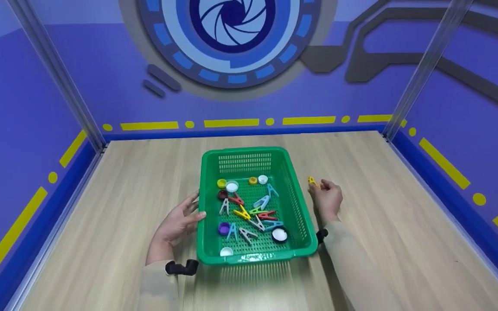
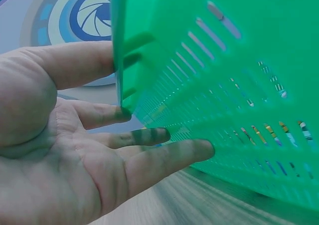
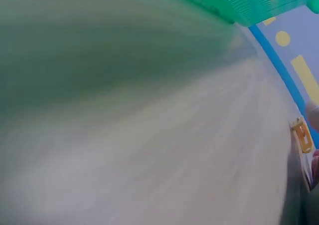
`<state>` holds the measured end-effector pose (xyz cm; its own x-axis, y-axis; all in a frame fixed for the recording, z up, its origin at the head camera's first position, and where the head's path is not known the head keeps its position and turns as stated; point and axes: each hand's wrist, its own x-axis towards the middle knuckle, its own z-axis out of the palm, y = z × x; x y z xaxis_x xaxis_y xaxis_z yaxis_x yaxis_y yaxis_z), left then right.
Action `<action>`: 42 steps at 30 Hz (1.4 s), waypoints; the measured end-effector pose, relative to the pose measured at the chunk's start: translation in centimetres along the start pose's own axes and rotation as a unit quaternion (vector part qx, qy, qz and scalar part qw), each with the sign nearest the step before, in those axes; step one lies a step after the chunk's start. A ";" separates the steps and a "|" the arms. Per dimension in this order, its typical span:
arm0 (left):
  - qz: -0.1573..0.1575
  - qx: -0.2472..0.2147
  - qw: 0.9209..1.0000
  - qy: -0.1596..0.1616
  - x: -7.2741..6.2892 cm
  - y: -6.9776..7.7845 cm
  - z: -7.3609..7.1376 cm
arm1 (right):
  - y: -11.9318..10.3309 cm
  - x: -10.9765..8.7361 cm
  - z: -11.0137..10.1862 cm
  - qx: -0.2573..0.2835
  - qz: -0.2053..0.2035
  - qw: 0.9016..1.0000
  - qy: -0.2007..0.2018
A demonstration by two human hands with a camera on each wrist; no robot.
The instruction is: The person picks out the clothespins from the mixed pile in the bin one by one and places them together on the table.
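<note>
A green plastic basket (image 1: 298,203) stands in the middle of the head view, with several coloured clothespins and bottle caps inside. At its left side, my left hand (image 1: 180,222) holds the wall, the thumb hooked over the rim. In the left wrist view the fingers (image 2: 169,165) of that hand reach out along the slotted outer wall. Right of the basket, my right hand (image 1: 329,199) pinches a yellow clothespin (image 1: 312,181) near its end. In the right wrist view the clothespin (image 3: 302,135) shows at the right edge, beside partly cropped fingertips.
Among the basket's contents are a purple cap (image 1: 224,229), a black-rimmed cap (image 1: 279,234), a yellow clothespin (image 1: 242,212) and a light blue clothespin (image 1: 262,201). The wooden table (image 1: 145,172) is bounded by a purple back wall (image 1: 102,77) and side walls.
</note>
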<state>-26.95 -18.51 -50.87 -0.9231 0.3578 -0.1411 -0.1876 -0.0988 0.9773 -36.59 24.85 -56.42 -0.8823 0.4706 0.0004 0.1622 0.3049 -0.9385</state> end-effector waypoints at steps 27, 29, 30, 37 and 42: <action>-0.011 -0.003 1.000 0.012 0.1 0.0 0.0 | -16.1 -3.4 5.3 0.132 -0.076 0.988 -0.010; -0.009 -0.001 1.000 0.009 0.2 0.0 0.0 | -16.1 -4.7 6.7 0.114 -0.065 0.991 -0.035; -0.009 0.000 1.000 0.007 0.2 0.0 0.0 | -16.0 -5.2 7.3 0.098 -0.057 0.992 -0.047; -0.004 -0.003 1.000 0.002 0.1 0.0 0.0 | -14.1 -6.9 9.1 -0.046 -0.012 0.994 -0.099; 0.001 -0.001 1.000 -0.003 0.1 0.0 -0.1 | -13.6 -6.9 9.7 -0.194 -0.001 0.974 -0.121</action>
<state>-27.07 -18.53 -50.87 -0.9213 0.3635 -0.1383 -0.1865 -0.1007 0.9773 -36.97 9.40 -47.04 -0.9535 0.2753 -0.1227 0.2733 0.6179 -0.7372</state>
